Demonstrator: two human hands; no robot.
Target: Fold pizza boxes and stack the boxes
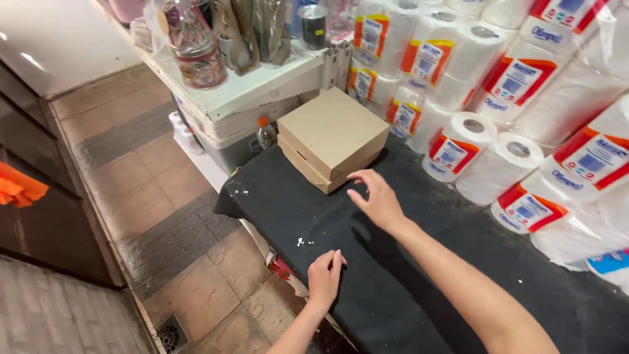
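Observation:
Two flat brown cardboard boxes (332, 137) lie stacked at the far end of a table covered in black cloth (419, 275). My right hand (375, 198) hovers open just in front of the stack, fingers spread, a short gap from the lower box. My left hand (325, 278) rests near the table's left edge with its fingers curled loosely on the cloth and nothing in it.
Packs of white paper rolls (517, 98) with red and blue labels pile up along the right and back. A white shelf (252, 88) with bottles and jars stands behind the boxes. A tiled floor (164, 216) with a drain lies left.

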